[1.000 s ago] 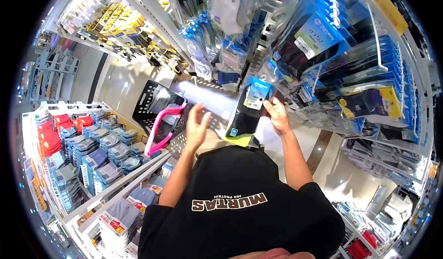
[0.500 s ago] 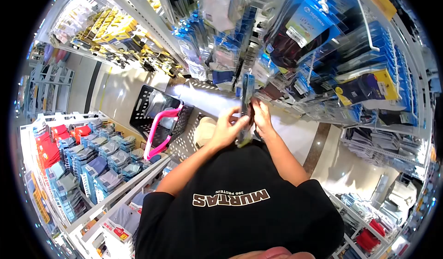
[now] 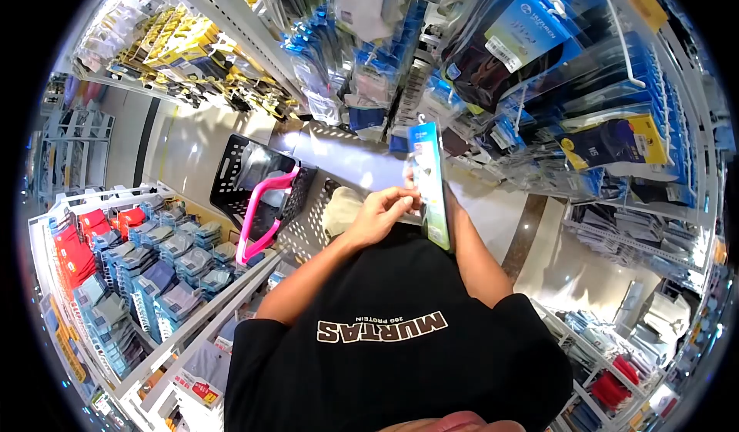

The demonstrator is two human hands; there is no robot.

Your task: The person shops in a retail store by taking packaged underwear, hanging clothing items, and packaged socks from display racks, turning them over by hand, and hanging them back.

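Note:
A flat packet (image 3: 433, 182) with a blue top, a green lower end and a small hanging hook stands upright in front of my body, seen at a slant. It resembles the sock packets on the rack. My right hand (image 3: 454, 210) holds it from behind on the right, most of its fingers hidden by the packet. On the other side, my left hand (image 3: 387, 210) has its fingers bent and drawn together at the packet's left edge, pinching there.
Ahead hang several rows of packaged socks (image 3: 504, 47) on hooks. A black basket (image 3: 223, 172) with a pink handle (image 3: 252, 216) stands on the floor at left. Left of me is a shelf of folded garments (image 3: 178, 259). More racks (image 3: 616, 236) line the right.
The packet has turned from edge-on and blurred to show more of its printed face. My right hand is now mostly behind it; my left hand stays by its left edge.

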